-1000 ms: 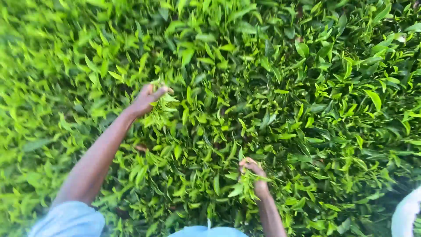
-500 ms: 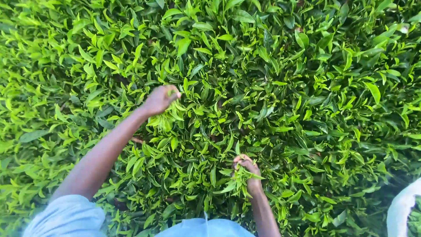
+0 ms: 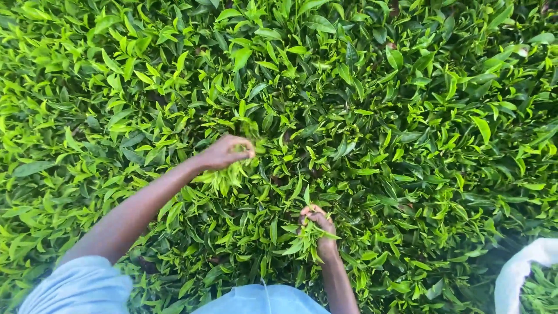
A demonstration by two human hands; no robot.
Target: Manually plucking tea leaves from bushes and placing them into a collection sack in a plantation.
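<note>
While closed, both hands' fingers [image 3: 241,148] clutch plucked leaves [image 3: 225,176].

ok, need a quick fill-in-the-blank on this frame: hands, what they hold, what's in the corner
1. Each hand grips a bunch of picked green ____.
2. The left hand reaches farther into the bush than the ____ hand.
3. The sack at the lower right corner is ____ in colour.
4. The short sleeve on the left arm is light ____.

Missing words: leaves; right; white; blue
</note>
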